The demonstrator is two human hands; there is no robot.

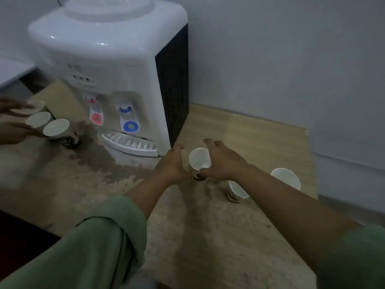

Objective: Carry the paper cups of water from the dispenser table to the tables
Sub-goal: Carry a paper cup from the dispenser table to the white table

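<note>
Head view of the dispenser table (260,130), a pale wooden surface filling the lower and middle frame. The water dispenser (112,80) occupies the upper left, its red tap (96,113) and blue tap (129,119) above a white drip tray (129,143); a dark wet patch (98,155) spreads from the tray toward the lower left, suggesting earlier spillage during filling.

At centre, a paper cup (199,161) stands upright on the table, just right of the dispenser's base. The left hand (174,165) and right hand (223,163) flank it, one on each side, apparently so that a soft-walled cup can be lifted level without squeezing. The right thumb touches the cup's lower wall while the right fingers (210,142) arch over the rim, spread and not closed. The left fingers (177,148) are curled loosely just beside the cup; contact cannot be told. The water level inside is not discernible.

Two further cups (286,178) (237,190) wait at centre right, the nearer partly hidden by the right forearm. At the left edge, another person's hands (12,122) gather three cups (44,122) in a row, plausibly for carrying together.
</note>
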